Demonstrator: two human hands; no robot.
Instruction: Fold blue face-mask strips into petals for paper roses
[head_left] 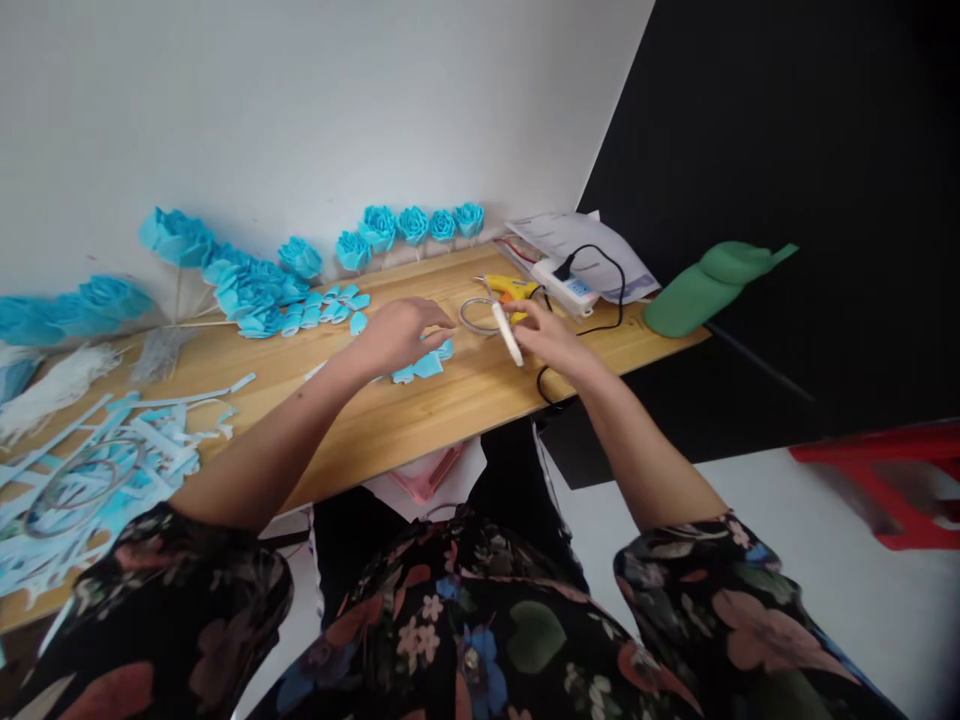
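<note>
Over the bench [480, 388], a white stick [508, 334] sits in the right hand [549, 335], while the left hand [401, 332] appears free.
The right grip pinches the stick between fingers beside the yellow glue gun [510, 285]; the left grip is slack, fingers parted, with nothing visible in it, just by loose blue petals [427, 365]. Of the 2 hands, the right looks the riskier: a light fingertip hold could drop the stick, and a forearm catching the black cord [538, 384] might tug what it feeds. A careless left sweep could scatter petals.
</note>
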